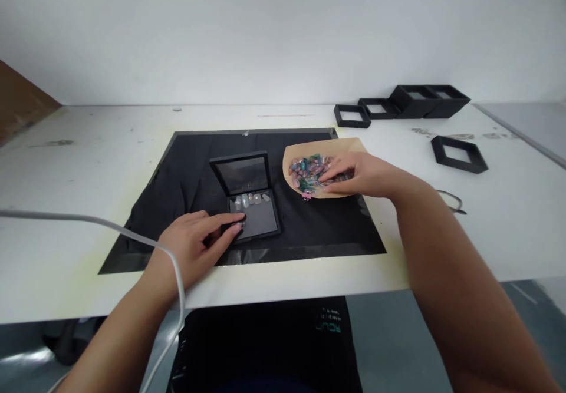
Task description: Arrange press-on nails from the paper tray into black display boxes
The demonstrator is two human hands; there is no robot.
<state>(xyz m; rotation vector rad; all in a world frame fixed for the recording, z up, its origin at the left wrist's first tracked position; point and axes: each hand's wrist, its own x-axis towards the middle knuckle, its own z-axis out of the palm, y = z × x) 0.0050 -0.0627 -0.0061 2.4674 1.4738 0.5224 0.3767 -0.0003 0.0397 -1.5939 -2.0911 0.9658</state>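
Left hand [188, 245]: thumb and forefinger near each other at the left edge of the open case [260, 223]; cannot tell whether they pinch a piece. Right hand [365, 172]: fingertips in the heap of small coloured pieces [303, 172], on the beige tray [289, 148] to the right; grip hidden. Small clear pieces [251, 200]: one row, far side of the case base. Case lid [244, 175]: raised on the far side. Black mat [186, 169]: beneath case and tray, on the white worktop [62, 204].

Risks, as judged: row disarranged, if left fingers drag or tilt the base; pieces spilled over the tray's low-looking rim, if right fingers rake hard; case jerked, if the white cable [132, 234] across the left wrist snags
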